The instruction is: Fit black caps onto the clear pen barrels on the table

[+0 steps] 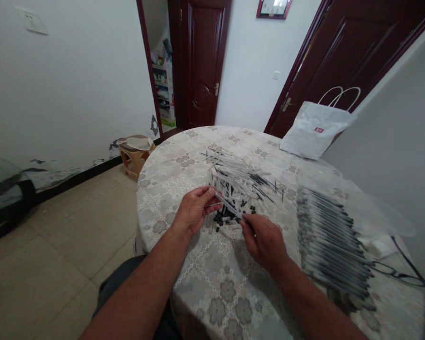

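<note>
Stool: stood on the floor, beyond the ten o'clock edge of the round worktop [155, 193].
Left hand [194, 210]: pinched the upper end of a pale pen tube [228, 204] between thumb and fingers, at the tube's ten o'clock.
Pen tube: slanted between the hands, above the loose parts.
Black end pieces [218, 220]: lay scattered below the hands, among short white pieces.
White tubes [230, 163]: lay heaped towards eleven o'clock, with thin dark rods [260, 179] at the heap's right side.
Right hand [265, 241]: grip closed on the tube's lower end, at its four o'clock.
Paper bag [315, 127]: stood at one o'clock.
Pen row [329, 241]: lay side by side at three o'clock, touching neither hand.
Eyeglasses [398, 274]: rested near the row, towards four o'clock.
Progress: the row looked finished, one tube appeared in hand, and many loose parts remained; no count was possible.
</note>
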`<action>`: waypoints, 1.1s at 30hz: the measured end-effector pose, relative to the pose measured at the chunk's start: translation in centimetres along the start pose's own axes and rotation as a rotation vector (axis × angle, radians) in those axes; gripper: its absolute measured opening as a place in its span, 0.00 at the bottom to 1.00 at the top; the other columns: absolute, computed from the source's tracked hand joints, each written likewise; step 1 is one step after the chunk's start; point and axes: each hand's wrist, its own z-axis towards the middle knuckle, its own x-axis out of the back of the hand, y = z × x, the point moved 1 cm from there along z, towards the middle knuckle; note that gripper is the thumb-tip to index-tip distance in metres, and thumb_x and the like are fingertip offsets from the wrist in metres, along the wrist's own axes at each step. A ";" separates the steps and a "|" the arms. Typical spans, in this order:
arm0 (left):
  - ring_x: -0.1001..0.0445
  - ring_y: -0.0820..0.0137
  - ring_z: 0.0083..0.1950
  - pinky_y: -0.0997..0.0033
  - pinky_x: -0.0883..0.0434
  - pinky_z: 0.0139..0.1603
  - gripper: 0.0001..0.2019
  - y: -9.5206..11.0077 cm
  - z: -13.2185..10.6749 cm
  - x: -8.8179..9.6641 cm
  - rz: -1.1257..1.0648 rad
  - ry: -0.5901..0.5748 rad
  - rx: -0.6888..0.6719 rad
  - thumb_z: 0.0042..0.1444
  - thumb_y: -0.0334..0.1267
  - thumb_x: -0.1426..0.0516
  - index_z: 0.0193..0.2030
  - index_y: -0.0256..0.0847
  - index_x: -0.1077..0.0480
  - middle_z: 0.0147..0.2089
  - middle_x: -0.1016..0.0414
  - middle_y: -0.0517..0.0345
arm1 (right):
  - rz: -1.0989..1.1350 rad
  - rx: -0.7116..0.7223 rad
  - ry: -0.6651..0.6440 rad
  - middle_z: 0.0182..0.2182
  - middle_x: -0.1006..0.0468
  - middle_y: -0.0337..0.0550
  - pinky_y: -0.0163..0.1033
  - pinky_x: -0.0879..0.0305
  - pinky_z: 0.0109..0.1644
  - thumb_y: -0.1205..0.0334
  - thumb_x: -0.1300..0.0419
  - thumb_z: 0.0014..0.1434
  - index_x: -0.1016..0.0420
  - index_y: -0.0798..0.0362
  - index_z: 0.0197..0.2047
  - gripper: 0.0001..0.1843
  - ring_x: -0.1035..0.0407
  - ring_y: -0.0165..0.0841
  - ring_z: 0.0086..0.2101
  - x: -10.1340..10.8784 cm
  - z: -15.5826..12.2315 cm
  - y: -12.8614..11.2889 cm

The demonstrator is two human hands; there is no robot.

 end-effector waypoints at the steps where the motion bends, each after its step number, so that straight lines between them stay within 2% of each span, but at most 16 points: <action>1: 0.18 0.67 0.39 0.64 0.19 0.44 0.13 -0.1 0.0 -0.1 0.004 -0.005 0.001 0.54 0.42 0.32 0.42 0.36 0.23 0.43 0.18 0.47 | 0.056 -0.068 -0.008 0.35 0.18 0.47 0.39 0.31 0.41 0.61 0.44 0.69 0.23 0.52 0.46 0.09 0.24 0.37 0.35 0.2 0.1 -0.1; 5: 0.18 0.67 0.41 0.64 0.19 0.45 0.14 -0.3 0.1 -0.1 0.052 0.010 -0.023 0.55 0.42 0.32 0.44 0.36 0.23 0.43 0.18 0.48 | 0.344 -0.431 -0.085 0.28 0.21 0.40 0.36 0.36 0.32 0.55 0.42 0.67 0.23 0.50 0.40 0.09 0.28 0.32 0.28 0.5 0.6 -0.2; 9: 0.18 0.65 0.45 0.62 0.19 0.48 0.13 -0.3 0.5 0.1 0.118 0.022 -0.051 0.57 0.42 0.34 0.44 0.37 0.23 0.45 0.17 0.48 | 0.844 -0.792 -0.191 0.21 0.30 0.32 0.32 0.47 0.21 0.50 0.40 0.62 0.29 0.50 0.37 0.12 0.40 0.26 0.18 -0.3 1.0 0.3; 11: 0.17 0.64 0.45 0.59 0.19 0.50 0.12 -0.2 0.8 0.1 0.151 0.009 -0.066 0.57 0.43 0.35 0.45 0.38 0.23 0.45 0.17 0.49 | 1.010 -0.907 -0.267 0.21 0.30 0.30 0.31 0.51 0.18 0.50 0.39 0.60 0.32 0.49 0.37 0.12 0.43 0.25 0.16 -0.7 1.2 0.6; 13: 0.17 0.63 0.46 0.58 0.19 0.50 0.13 -0.1 0.8 0.0 0.173 -0.001 -0.085 0.57 0.44 0.35 0.44 0.39 0.24 0.45 0.17 0.49 | 1.023 -0.909 -0.330 0.22 0.29 0.31 0.30 0.50 0.19 0.51 0.40 0.61 0.32 0.49 0.37 0.11 0.41 0.25 0.16 -0.6 1.5 0.7; 15: 0.17 0.62 0.46 0.58 0.19 0.49 0.14 0.0 0.4 -0.2 0.212 -0.018 -0.096 0.56 0.46 0.34 0.45 0.39 0.23 0.45 0.17 0.49 | 0.871 -0.789 -0.342 0.24 0.26 0.34 0.31 0.43 0.24 0.55 0.42 0.63 0.30 0.50 0.38 0.08 0.35 0.27 0.21 0.0 1.8 0.3; 17: 0.17 0.60 0.46 0.58 0.19 0.48 0.16 0.0 -0.2 -0.6 0.292 -0.078 -0.081 0.55 0.48 0.33 0.45 0.40 0.23 0.46 0.17 0.49 | 0.629 -0.606 -0.314 0.28 0.23 0.36 0.32 0.39 0.32 0.58 0.42 0.65 0.27 0.51 0.39 0.06 0.30 0.28 0.28 0.9 2.2 -0.3; 21: 0.17 0.60 0.40 0.60 0.19 0.44 0.19 0.0 -1.5 -1.6 0.503 -0.265 -0.037 0.52 0.50 0.32 0.45 0.40 0.21 0.43 0.16 0.49 | 0.243 -0.306 -0.305 0.34 0.21 0.39 0.35 0.38 0.41 0.63 0.41 0.67 0.24 0.51 0.43 0.05 0.29 0.31 0.35 3.3 2.7 -1.7; 24: 0.17 0.59 0.40 0.61 0.20 0.43 0.18 0.1 -2.0 -2.1 0.614 -0.328 -0.040 0.52 0.51 0.32 0.44 0.41 0.19 0.40 0.16 0.49 | 0.039 -0.171 -0.367 0.37 0.21 0.44 0.38 0.37 0.47 0.64 0.39 0.65 0.22 0.52 0.43 0.04 0.29 0.35 0.41 5.6 2.8 -1.1; 26: 0.17 0.57 0.41 0.61 0.20 0.42 0.18 0.2 -2.0 -2.1 0.635 -0.312 -0.052 0.53 0.51 0.33 0.43 0.41 0.19 0.41 0.15 0.49 | -0.075 -0.133 -0.408 0.38 0.22 0.46 0.39 0.37 0.49 0.64 0.39 0.66 0.21 0.52 0.43 0.05 0.30 0.36 0.42 7.5 3.1 0.8; 28: 0.17 0.57 0.41 0.60 0.19 0.42 0.17 0.3 -1.7 -1.9 0.620 -0.262 -0.071 0.53 0.52 0.33 0.42 0.41 0.19 0.40 0.16 0.48 | -0.194 -0.155 -0.403 0.40 0.21 0.47 0.39 0.37 0.51 0.63 0.40 0.67 0.20 0.53 0.44 0.07 0.29 0.36 0.43 9.8 3.6 4.1; 30: 0.17 0.57 0.40 0.59 0.19 0.42 0.18 0.3 -1.4 -1.4 0.591 -0.200 -0.099 0.54 0.52 0.34 0.41 0.40 0.20 0.40 0.16 0.48 | -0.401 -0.270 -0.357 0.41 0.20 0.49 0.40 0.37 0.53 0.62 0.43 0.69 0.19 0.53 0.46 0.10 0.29 0.37 0.45 12.1 4.3 8.5; 33: 0.17 0.58 0.40 0.60 0.18 0.42 0.18 0.6 -0.9 -0.7 0.543 -0.081 -0.146 0.54 0.52 0.34 0.42 0.39 0.21 0.38 0.16 0.49 | -0.720 -0.547 -0.393 0.50 0.20 0.51 0.39 0.38 0.56 0.61 0.45 0.69 0.20 0.52 0.53 0.15 0.29 0.39 0.51 14.8 5.1 15.4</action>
